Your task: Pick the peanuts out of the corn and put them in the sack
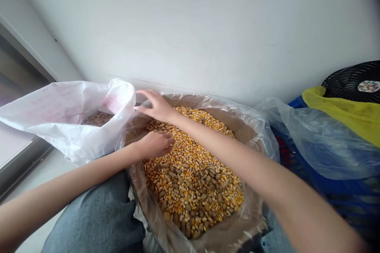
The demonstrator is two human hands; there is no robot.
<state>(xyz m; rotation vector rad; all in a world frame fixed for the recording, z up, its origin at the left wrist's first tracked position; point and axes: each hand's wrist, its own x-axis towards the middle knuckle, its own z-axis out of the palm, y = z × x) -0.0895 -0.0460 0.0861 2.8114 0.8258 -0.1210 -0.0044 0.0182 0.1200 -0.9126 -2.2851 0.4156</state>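
Yellow corn kernels (202, 154) fill a cardboard box lined with clear plastic (255, 134), and unshelled peanuts (212, 178) lie scattered and clustered among them. Low over the left part of the corn is my left hand (156, 144), its fingers curled inward; what they hold, if anything, is hidden. My right hand (158, 106) reaches across to the box's far left corner, thumb and fingers apart. Its fingertips are at the rim of a white plastic sack (74, 138); whether they touch it I cannot tell. Small pale-brown pieces (97, 118) show inside the sack.
A white wall (208, 31) rises behind the box. To the right are a blue plastic crate (338, 189), a clear plastic bag (329, 150), a yellow mesh bag (347, 112) and a black fan (356, 81). My jeans-clad knee (97, 213) presses near the box's left side.
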